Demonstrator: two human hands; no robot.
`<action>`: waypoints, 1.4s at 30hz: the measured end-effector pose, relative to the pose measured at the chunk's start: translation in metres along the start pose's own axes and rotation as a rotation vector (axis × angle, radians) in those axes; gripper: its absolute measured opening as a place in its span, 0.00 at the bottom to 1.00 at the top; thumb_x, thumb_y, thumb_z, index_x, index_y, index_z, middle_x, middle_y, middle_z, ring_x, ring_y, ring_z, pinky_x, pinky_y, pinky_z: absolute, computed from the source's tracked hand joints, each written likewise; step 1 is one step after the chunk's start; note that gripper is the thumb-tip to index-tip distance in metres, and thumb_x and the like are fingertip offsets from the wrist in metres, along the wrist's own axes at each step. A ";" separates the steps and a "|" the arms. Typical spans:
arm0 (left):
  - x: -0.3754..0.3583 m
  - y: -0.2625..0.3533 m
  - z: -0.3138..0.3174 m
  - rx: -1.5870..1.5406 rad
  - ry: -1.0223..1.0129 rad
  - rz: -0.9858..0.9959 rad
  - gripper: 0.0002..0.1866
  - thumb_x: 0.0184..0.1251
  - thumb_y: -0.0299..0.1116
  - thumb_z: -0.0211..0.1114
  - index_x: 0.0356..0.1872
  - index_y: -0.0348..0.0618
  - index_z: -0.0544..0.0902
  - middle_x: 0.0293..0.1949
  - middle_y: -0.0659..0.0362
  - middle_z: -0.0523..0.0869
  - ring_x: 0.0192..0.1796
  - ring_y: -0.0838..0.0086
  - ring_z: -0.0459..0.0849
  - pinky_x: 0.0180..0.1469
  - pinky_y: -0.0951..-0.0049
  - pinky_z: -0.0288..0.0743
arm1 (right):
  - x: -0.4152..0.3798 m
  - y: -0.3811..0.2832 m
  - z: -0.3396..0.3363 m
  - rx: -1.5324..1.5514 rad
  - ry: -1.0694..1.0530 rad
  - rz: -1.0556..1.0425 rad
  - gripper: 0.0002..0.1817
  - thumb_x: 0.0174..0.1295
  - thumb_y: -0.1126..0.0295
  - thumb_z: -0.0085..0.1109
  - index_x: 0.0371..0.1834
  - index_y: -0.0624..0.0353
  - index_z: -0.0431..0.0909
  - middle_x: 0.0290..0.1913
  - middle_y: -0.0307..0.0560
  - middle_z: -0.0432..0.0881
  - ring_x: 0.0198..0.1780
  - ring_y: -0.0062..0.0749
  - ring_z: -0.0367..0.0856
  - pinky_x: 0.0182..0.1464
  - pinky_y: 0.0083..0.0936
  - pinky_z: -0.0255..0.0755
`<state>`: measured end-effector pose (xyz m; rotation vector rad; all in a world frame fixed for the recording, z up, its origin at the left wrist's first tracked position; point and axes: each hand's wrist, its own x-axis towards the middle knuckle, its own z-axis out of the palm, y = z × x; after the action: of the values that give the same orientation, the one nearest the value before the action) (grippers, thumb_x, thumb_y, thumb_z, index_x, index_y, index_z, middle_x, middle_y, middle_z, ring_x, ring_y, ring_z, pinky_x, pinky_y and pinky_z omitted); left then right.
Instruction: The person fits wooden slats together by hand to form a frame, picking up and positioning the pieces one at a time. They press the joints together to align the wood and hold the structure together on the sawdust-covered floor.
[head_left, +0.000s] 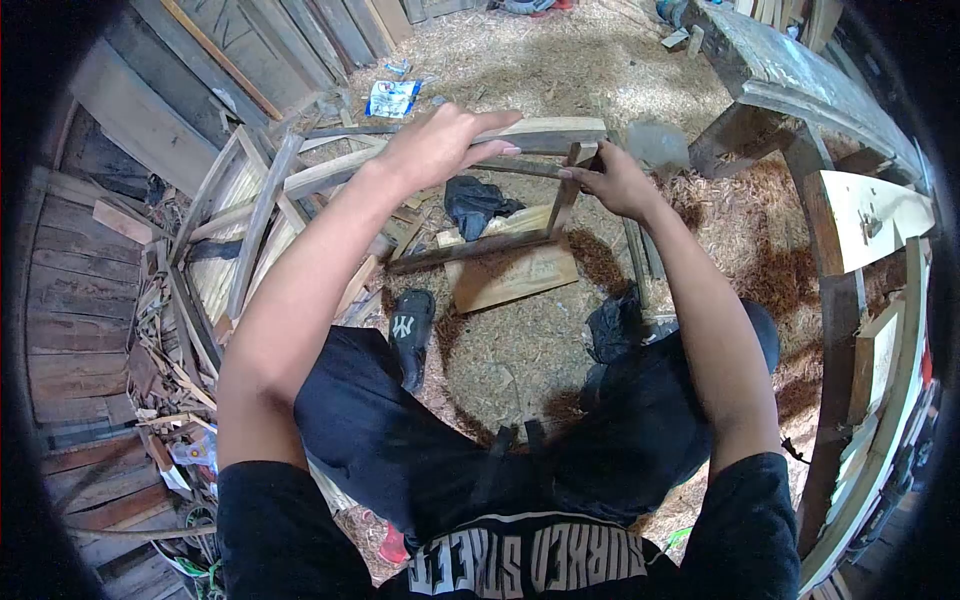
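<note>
Head view: R hand [622, 182] grips the short end bar of the wood frame [562, 208], thumb on the near side. L hand [435, 147] is at the long top bar, pointer finger and thumb stuck out; can't tell if it grips or just rests. Frame is out in front of the knees, by a flat board [515, 278] on the wood bits. If L hand isn't holding tight, that side could tip, prob. b/c the bar's long. Dark cloth [474, 208] could snag a corner, e.g. if frame slides.
</note>
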<state>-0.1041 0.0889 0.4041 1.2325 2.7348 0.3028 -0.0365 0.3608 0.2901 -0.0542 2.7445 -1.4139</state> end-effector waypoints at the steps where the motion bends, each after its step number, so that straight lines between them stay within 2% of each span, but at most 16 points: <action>1: 0.001 -0.004 0.005 0.006 0.063 0.044 0.26 0.76 0.55 0.63 0.70 0.60 0.81 0.30 0.43 0.90 0.36 0.51 0.92 0.49 0.47 0.85 | -0.002 -0.004 -0.001 0.031 -0.002 0.004 0.28 0.66 0.61 0.74 0.63 0.66 0.77 0.55 0.60 0.89 0.58 0.45 0.88 0.61 0.38 0.79; 3: 0.002 -0.006 0.008 0.012 0.126 0.090 0.27 0.75 0.54 0.65 0.71 0.58 0.81 0.32 0.43 0.90 0.34 0.52 0.91 0.48 0.49 0.84 | -0.002 -0.004 -0.001 0.061 -0.002 0.009 0.28 0.66 0.61 0.74 0.63 0.66 0.77 0.55 0.60 0.88 0.58 0.45 0.88 0.61 0.38 0.79; 5: 0.001 0.000 0.004 0.030 0.079 0.040 0.27 0.76 0.54 0.64 0.71 0.58 0.81 0.36 0.42 0.91 0.38 0.52 0.92 0.52 0.48 0.83 | 0.001 0.002 0.001 0.013 0.001 0.028 0.28 0.66 0.61 0.74 0.63 0.66 0.77 0.54 0.59 0.89 0.58 0.45 0.88 0.61 0.38 0.79; 8: 0.000 0.002 -0.001 0.011 0.044 0.011 0.27 0.76 0.54 0.63 0.71 0.59 0.81 0.38 0.43 0.91 0.38 0.51 0.92 0.51 0.48 0.84 | 0.002 0.004 0.000 0.018 -0.021 -0.001 0.29 0.66 0.60 0.74 0.63 0.66 0.77 0.54 0.58 0.89 0.57 0.44 0.88 0.61 0.39 0.79; 15: 0.002 -0.004 0.008 0.010 0.098 0.094 0.27 0.76 0.53 0.64 0.71 0.57 0.81 0.35 0.41 0.90 0.38 0.48 0.91 0.50 0.47 0.84 | -0.008 -0.034 -0.017 0.018 -0.027 0.033 0.33 0.65 0.55 0.76 0.65 0.67 0.76 0.54 0.58 0.89 0.56 0.43 0.88 0.61 0.39 0.80; 17: 0.001 -0.001 0.005 0.015 0.073 0.064 0.27 0.76 0.58 0.61 0.71 0.63 0.80 0.31 0.44 0.90 0.39 0.50 0.92 0.50 0.48 0.87 | -0.011 -0.053 -0.027 -0.010 -0.053 0.149 0.35 0.64 0.53 0.77 0.65 0.67 0.77 0.55 0.58 0.88 0.57 0.41 0.88 0.61 0.38 0.80; 21: 0.001 -0.003 0.006 0.034 0.067 0.067 0.28 0.76 0.58 0.61 0.71 0.61 0.80 0.31 0.43 0.90 0.39 0.50 0.92 0.50 0.48 0.87 | -0.002 -0.037 -0.037 0.046 -0.090 0.080 0.36 0.63 0.52 0.77 0.68 0.63 0.77 0.59 0.58 0.87 0.60 0.39 0.86 0.63 0.38 0.80; 23: 0.001 -0.006 0.008 0.024 0.097 0.097 0.28 0.76 0.58 0.61 0.71 0.61 0.79 0.32 0.44 0.90 0.39 0.51 0.92 0.51 0.48 0.87 | 0.000 -0.031 -0.039 0.054 0.039 -0.124 0.35 0.64 0.54 0.76 0.72 0.55 0.76 0.62 0.58 0.85 0.62 0.39 0.85 0.64 0.37 0.79; 24: 0.000 -0.004 0.007 0.025 0.098 0.097 0.28 0.76 0.58 0.61 0.71 0.61 0.79 0.32 0.44 0.90 0.39 0.51 0.92 0.51 0.48 0.87 | -0.002 -0.037 -0.042 0.054 0.039 -0.125 0.35 0.64 0.54 0.76 0.72 0.55 0.76 0.62 0.58 0.85 0.62 0.39 0.85 0.64 0.37 0.79; 26: -0.002 0.001 0.003 0.007 0.084 0.059 0.28 0.76 0.59 0.61 0.71 0.60 0.80 0.32 0.45 0.91 0.40 0.51 0.92 0.51 0.48 0.87 | -0.008 -0.057 -0.050 0.082 0.020 -0.070 0.32 0.67 0.57 0.74 0.73 0.47 0.78 0.66 0.53 0.84 0.63 0.40 0.85 0.66 0.37 0.79; 29: 0.000 0.002 0.000 0.019 0.045 0.030 0.28 0.75 0.59 0.61 0.70 0.60 0.80 0.34 0.45 0.91 0.42 0.51 0.92 0.51 0.47 0.87 | -0.010 -0.057 -0.047 0.044 0.046 -0.180 0.26 0.68 0.62 0.72 0.70 0.47 0.81 0.65 0.49 0.85 0.64 0.39 0.85 0.66 0.37 0.79; 32: -0.001 0.002 0.001 0.019 0.046 0.039 0.28 0.75 0.59 0.61 0.70 0.60 0.80 0.36 0.44 0.92 0.43 0.50 0.92 0.51 0.47 0.87 | -0.008 -0.052 -0.042 -0.013 0.062 -0.204 0.24 0.67 0.67 0.71 0.67 0.49 0.84 0.63 0.48 0.88 0.63 0.36 0.86 0.66 0.38 0.79; 33: -0.001 0.002 0.001 0.019 0.046 0.040 0.28 0.75 0.59 0.61 0.70 0.60 0.80 0.36 0.44 0.92 0.43 0.50 0.92 0.51 0.47 0.87 | -0.008 -0.052 -0.042 -0.013 0.062 -0.203 0.24 0.67 0.67 0.71 0.67 0.49 0.84 0.63 0.48 0.88 0.63 0.36 0.86 0.66 0.38 0.79; 35: -0.001 0.002 0.002 -0.012 0.065 0.066 0.29 0.75 0.59 0.61 0.71 0.60 0.79 0.37 0.43 0.91 0.43 0.49 0.92 0.52 0.46 0.87 | -0.010 -0.053 -0.043 -0.078 0.041 -0.157 0.26 0.69 0.65 0.70 0.71 0.40 0.81 0.59 0.45 0.90 0.57 0.29 0.85 0.62 0.35 0.80; 39: 0.000 -0.001 0.003 -0.010 0.087 0.095 0.29 0.75 0.59 0.61 0.71 0.60 0.79 0.37 0.43 0.91 0.43 0.48 0.92 0.52 0.46 0.86 | -0.011 -0.056 -0.046 -0.050 0.019 -0.115 0.29 0.67 0.67 0.72 0.73 0.39 0.80 0.56 0.45 0.91 0.56 0.28 0.85 0.62 0.34 0.79; 42: -0.001 0.004 -0.004 -0.016 0.007 0.025 0.29 0.75 0.60 0.60 0.71 0.60 0.79 0.37 0.43 0.91 0.44 0.48 0.92 0.52 0.45 0.86 | -0.013 -0.055 -0.045 -0.080 0.009 -0.177 0.33 0.63 0.69 0.74 0.74 0.37 0.79 0.57 0.46 0.91 0.57 0.30 0.86 0.63 0.36 0.79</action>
<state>-0.1013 0.0904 0.4084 1.2648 2.7192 0.3321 -0.0260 0.3665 0.3616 -0.3023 2.8649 -1.3433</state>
